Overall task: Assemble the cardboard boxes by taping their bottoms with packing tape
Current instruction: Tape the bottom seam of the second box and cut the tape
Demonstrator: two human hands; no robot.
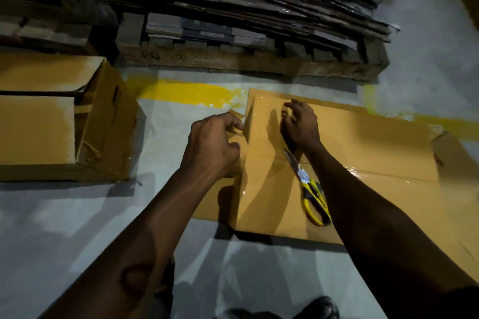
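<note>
A brown cardboard box (368,142) lies on the floor with its closed flaps facing up. Glossy clear tape (360,172) runs along its middle seam. My left hand (212,145) is at the box's left edge, fingers closed around a tape roll (234,167) that is mostly hidden under the hand. A clear strip stands up from the roll to the box top. My right hand (300,124) rests on the box top near that strip, fingers apart and holding nothing. Yellow-handled scissors (312,191) lie on the box beside my right forearm.
Another cardboard box (103,124) stands to the left with its flaps partly open. A wooden pallet (246,59) stacked with flattened cartons (233,2) is behind. A yellow line (186,93) crosses the grey floor. My shoe (322,305) shows at the bottom.
</note>
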